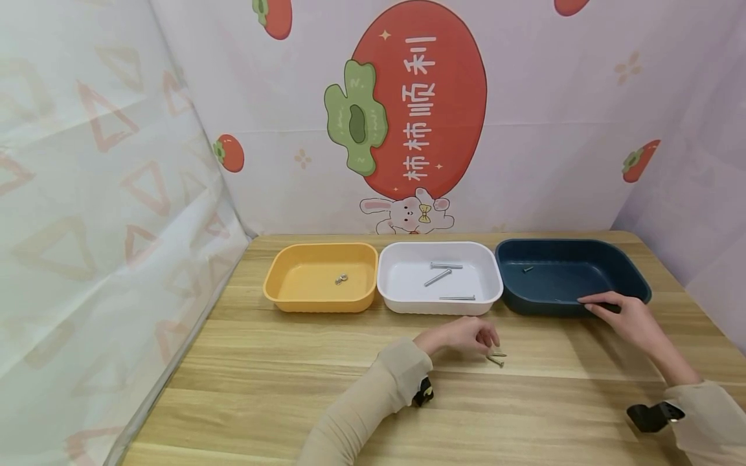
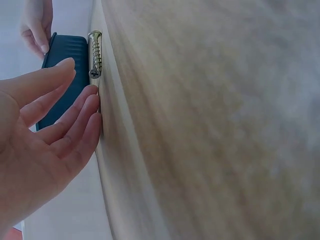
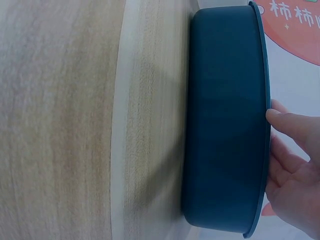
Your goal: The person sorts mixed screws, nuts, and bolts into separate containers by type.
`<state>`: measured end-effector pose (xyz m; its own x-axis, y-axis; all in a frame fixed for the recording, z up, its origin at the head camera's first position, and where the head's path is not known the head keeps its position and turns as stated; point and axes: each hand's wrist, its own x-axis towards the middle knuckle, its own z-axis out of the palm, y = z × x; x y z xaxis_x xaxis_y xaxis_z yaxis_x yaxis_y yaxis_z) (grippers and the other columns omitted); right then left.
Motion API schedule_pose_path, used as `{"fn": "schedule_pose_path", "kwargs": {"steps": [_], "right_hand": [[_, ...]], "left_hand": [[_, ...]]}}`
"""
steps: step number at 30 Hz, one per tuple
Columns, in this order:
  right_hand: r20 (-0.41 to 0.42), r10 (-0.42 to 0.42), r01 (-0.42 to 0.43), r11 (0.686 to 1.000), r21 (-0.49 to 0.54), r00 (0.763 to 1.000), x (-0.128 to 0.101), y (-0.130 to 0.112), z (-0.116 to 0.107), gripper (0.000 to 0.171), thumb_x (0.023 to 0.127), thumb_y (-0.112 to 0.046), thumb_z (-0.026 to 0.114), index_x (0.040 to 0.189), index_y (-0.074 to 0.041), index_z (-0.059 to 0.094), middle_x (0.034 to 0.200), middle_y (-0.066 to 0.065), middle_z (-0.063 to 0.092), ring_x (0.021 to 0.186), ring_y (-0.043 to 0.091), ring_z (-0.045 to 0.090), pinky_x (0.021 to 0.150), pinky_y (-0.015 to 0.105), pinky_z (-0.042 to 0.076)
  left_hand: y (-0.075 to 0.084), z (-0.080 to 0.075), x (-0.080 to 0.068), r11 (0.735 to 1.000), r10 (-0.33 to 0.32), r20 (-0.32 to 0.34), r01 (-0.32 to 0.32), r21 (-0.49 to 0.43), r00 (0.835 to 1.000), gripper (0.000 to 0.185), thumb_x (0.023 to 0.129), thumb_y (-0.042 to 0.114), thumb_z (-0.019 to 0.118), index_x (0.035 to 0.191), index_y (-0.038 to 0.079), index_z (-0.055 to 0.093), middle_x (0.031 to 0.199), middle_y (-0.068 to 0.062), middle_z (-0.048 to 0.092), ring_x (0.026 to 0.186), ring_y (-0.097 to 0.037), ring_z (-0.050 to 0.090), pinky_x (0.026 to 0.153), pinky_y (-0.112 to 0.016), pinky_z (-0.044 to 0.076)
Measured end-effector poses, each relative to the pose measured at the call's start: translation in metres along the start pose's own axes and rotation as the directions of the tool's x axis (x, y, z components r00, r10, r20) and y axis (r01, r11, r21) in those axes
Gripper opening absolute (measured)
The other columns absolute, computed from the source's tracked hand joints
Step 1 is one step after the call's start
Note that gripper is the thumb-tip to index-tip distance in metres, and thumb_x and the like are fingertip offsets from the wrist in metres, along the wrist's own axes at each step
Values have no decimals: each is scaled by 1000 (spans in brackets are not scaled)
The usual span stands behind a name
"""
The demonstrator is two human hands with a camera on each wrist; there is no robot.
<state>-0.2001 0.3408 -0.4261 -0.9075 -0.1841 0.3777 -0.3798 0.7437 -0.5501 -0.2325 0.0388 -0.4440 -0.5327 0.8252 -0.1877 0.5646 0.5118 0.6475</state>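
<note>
left wrist view alone shows left hand [image 2: 37, 145] fingers [image 2: 75, 117] spread beside the screw [image 2: 94, 55], not pinching.

The small metal parts [image 1: 341, 279] in the yellow tray [image 1: 280, 294] are too tiny to identify. The right hand [image 3: 295, 185] is cut off by the wrist picture's edge.

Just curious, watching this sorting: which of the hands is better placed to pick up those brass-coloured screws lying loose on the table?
Left hand: its fingertips are right beside the screws, while the right hand rests on the dark blue tray's rim.
</note>
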Motion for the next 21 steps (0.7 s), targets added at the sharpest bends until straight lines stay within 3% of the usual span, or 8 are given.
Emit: {"fn": "schedule_pose_path", "kwargs": {"steps": [11, 21], "right_hand": [[-2, -8, 8, 1000, 6, 1000, -1, 1, 1, 14, 83, -7, 60, 94, -1, 66, 92, -35, 42, 85, -25, 33, 62, 5, 32], [-10, -9, 9, 1000, 2, 1000, 0, -2, 0, 14, 83, -8, 59, 95, -2, 66, 92, -28, 48, 85, -25, 33, 64, 4, 32]], "left_hand": [[-1, 2, 3, 999, -6, 21, 6, 40, 1000, 18, 81, 5, 62, 98, 5, 62, 84, 0, 60, 71, 2, 49, 65, -6, 38], [0, 4, 7, 998, -20, 11, 20, 65, 1000, 16, 79, 4, 63, 95, 6, 63, 79, 5, 56, 70, 1, 47, 63, -6, 37]]}}
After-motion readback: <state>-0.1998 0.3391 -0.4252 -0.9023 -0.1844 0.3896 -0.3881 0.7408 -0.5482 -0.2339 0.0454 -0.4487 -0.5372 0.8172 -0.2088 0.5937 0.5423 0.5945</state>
